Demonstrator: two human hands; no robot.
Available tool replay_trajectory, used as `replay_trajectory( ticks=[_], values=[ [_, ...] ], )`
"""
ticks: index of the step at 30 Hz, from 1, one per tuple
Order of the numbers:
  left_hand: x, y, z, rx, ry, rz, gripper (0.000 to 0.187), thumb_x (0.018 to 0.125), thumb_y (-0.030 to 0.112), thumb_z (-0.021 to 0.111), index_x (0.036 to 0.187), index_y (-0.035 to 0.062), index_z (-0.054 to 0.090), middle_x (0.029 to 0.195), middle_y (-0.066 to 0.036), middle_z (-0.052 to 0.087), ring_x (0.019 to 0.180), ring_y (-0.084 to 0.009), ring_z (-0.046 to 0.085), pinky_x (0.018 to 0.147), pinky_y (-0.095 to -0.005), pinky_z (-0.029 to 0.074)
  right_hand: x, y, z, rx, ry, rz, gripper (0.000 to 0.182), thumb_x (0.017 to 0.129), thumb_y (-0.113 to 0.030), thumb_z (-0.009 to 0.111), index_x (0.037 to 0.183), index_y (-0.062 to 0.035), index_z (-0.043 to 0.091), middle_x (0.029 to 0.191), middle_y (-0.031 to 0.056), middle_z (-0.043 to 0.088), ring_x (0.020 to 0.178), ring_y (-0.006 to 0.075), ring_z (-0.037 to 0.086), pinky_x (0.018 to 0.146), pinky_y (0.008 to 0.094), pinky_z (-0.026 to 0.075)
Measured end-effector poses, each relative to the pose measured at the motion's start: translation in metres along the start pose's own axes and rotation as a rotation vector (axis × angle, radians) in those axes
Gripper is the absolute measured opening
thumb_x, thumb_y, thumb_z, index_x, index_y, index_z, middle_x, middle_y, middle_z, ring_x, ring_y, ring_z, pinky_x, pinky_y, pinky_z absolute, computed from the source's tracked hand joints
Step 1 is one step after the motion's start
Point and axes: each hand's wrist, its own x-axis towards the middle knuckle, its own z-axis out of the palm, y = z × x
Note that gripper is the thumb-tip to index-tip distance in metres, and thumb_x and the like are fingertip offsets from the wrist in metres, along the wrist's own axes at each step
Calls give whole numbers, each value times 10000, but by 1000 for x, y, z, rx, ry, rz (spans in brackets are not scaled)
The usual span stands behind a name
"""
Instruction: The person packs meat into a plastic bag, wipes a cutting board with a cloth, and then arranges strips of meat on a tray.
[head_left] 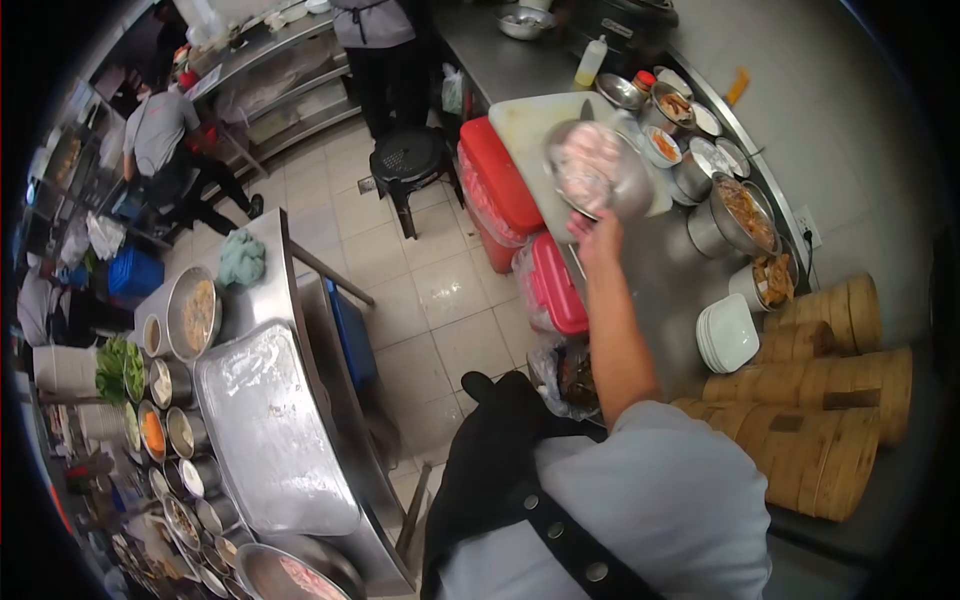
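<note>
A round metal bowl (632, 182) with pale pink raw meat (590, 165) in it is over the white cutting board (515, 115) on the right counter. My right hand (597, 238) grips the near rim of this bowl, its fingers closed on the edge. A dark-handled tool, partly seen, lies just beyond the bowl. Whether the bowl touches the board cannot be made out. My left hand does not show.
Bamboo steamers (800, 455), stacked white plates (728, 332) and food pots (740, 215) stand along the right. Red bins (500, 180) and a black stool (410, 155) are on the floor. Left, a metal tray (275, 430) lies on a table. Other people stand farther back.
</note>
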Motion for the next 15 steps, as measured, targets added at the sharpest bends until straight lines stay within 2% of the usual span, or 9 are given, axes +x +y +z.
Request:
replay_trajectory(
  ticks=[4, 5, 8, 9, 10, 11, 13, 14, 15],
  values=[
    [38, -95, 31, 584, -280, 340, 301, 872, 247, 495, 767, -13, 606, 693, -139, 597, 627, -245, 588, 557, -394, 470, -13, -17, -62, 11, 161, -99, 344, 870, -140, 480, 1162, 40, 454, 972, 221, 595, 807, 360, 670, 678, 510, 612],
    [47, -121, 39, 631, -305, 394, 313, 882, 255, 478, 761, -6, 602, 682, -134, 595, 619, -242, 591, 547, -392, 470, -12, -16, -86, 41, 111, -95, 380, 887, -155, 481, 1206, 50, 454, 1023, 230, 592, 822, 355, 670, 694, 501, 619],
    [63, -176, 76, 701, -223, 658, 353, 913, 280, 429, 745, 15, 591, 652, -118, 588, 597, -232, 599, 518, -387, 468, -4, -16, -129, -1, 218, -127, 382, 904, -207, 509, 1233, -13, 508, 1043, 182, 588, 806, 314, 664, 723, 467, 616],
    [56, -180, 79, 533, -294, 467, 356, 916, 272, 423, 760, 3, 598, 675, -130, 603, 594, -244, 600, 531, -391, 470, -11, -17, -131, -6, 269, -167, 351, 881, -203, 510, 1158, 10, 532, 967, 176, 552, 793, 305, 653, 732, 461, 611],
    [39, -160, 76, 337, -353, 297, 361, 919, 263, 417, 775, -9, 606, 699, -142, 617, 591, -256, 602, 544, -395, 473, -8, -17, -141, 22, 304, -128, 322, 884, -199, 503, 1122, 15, 541, 965, 176, 549, 823, 286, 650, 750, 454, 606],
    [4, -104, 52, 168, -407, 154, 366, 921, 255, 412, 790, -21, 613, 722, -153, 631, 588, -267, 604, 557, -399, 475, -7, -14, -150, 13, 288, -119, 322, 884, -199, 503, 1122, 15, 541, 965, 176, 549, 823, 286, 650, 750, 454, 606],
    [-37, -34, 12, 100, -553, 54, 379, 927, 237, 400, 819, -45, 629, 770, -177, 660, 581, -291, 607, 582, -408, 479, -2, -8, -162, 110, 305, -67, 340, 890, -211, 493, 1145, 12, 521, 987, 182, 544, 845, 279, 645, 769, 447, 597],
    [-35, -25, -1, 335, -743, 267, 383, 935, 242, 385, 910, -45, 637, 760, -180, 671, 600, -319, 610, 646, -425, 480, 13, -1, -171, 85, 247, -76, 424, 910, -250, 471, 1241, 14, 446, 1046, 210, 539, 847, 293, 632, 798, 450, 582],
    [-16, -65, 16, 382, -806, 499, 385, 939, 245, 385, 906, -42, 640, 725, -169, 661, 603, -330, 609, 657, -430, 477, 19, 9, -171, 92, 237, -73, 424, 910, -250, 471, 1241, 14, 446, 1046, 210, 539, 847, 293, 632, 798, 450, 582]
  ],
)
